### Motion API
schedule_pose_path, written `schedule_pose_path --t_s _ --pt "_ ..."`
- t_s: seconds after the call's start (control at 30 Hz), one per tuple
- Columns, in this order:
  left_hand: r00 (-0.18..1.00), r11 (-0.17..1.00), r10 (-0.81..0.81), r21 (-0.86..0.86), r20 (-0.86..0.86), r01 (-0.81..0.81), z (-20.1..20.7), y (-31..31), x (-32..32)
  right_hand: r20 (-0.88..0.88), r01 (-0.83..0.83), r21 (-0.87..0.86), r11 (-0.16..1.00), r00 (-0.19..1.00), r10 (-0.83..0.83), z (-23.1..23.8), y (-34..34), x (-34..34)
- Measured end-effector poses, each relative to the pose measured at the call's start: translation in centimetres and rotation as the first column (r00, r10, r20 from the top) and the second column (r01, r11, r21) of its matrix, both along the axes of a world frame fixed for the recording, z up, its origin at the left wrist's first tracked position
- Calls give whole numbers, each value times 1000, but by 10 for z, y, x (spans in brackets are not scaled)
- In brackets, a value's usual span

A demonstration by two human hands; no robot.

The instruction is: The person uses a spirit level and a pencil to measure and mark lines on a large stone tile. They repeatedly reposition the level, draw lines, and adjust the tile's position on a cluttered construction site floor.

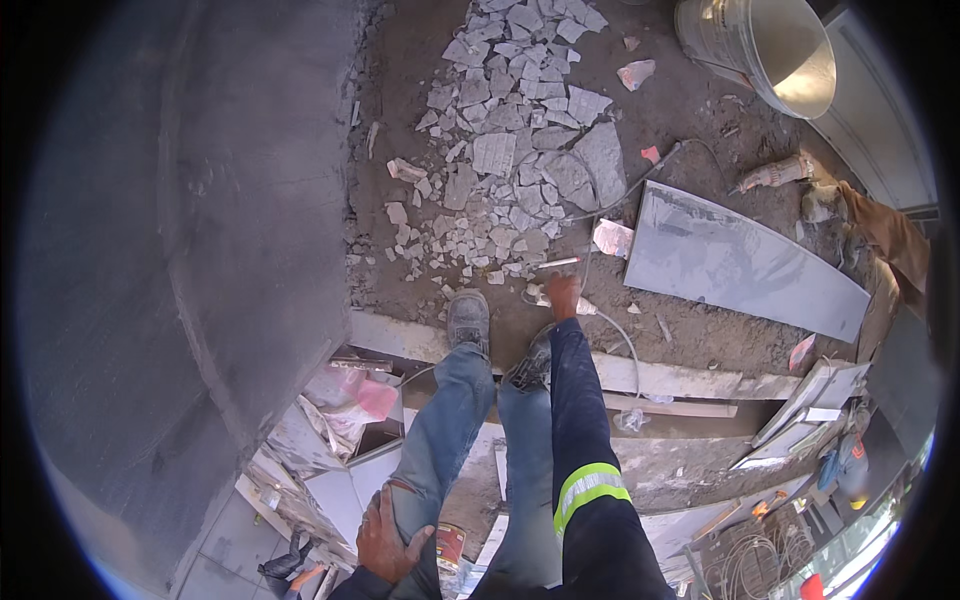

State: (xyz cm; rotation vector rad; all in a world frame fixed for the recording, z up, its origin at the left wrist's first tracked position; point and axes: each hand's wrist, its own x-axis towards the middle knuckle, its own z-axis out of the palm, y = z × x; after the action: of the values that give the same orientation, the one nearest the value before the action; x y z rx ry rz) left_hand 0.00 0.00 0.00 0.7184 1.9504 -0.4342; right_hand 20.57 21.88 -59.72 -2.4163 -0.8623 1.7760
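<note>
Reaching down mid-frame, your right hand is closed around a tool beside the rubble, though what kind is too small to tell. Left hand rests open on your knee, lower left. Keep that brace and mind the cable by your boot.

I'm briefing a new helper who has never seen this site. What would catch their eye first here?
Probably the heap of broken grey tile pieces on the dirt floor straight ahead. Next, the right hand, reaching down by the boots to a tool with a pale cable on the ground, while the left hand rests on the left knee. To the right lie a large whole grey slab and, beyond it, a metal bucket.
</note>
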Motion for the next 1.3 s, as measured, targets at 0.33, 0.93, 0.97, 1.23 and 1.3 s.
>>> schedule_pose_path --t_s 0.33,0.93,0.97,1.23,1.3 --pt "990 970 128 201 51 -136 -27 21 -25 434 -327 426 843 892 127 -38 54 9" --pt "21 129 298 -19 954 -991 145 197 -43 -930 595 -53 802 264 -257 723 76 -56" --pt "-30 137 242 -65 970 -988 169 203 -44 -940 577 19 816 288 -181 751 75 -59" --pt "-219 133 -61 -209 974 -969 284 175 -54 -1000 474 23 880 10 21 876 43 -94" --pt "-168 101 -118 -156 979 -983 309 165 -51 -996 432 -87 898 -64 -65 885 35 -100"
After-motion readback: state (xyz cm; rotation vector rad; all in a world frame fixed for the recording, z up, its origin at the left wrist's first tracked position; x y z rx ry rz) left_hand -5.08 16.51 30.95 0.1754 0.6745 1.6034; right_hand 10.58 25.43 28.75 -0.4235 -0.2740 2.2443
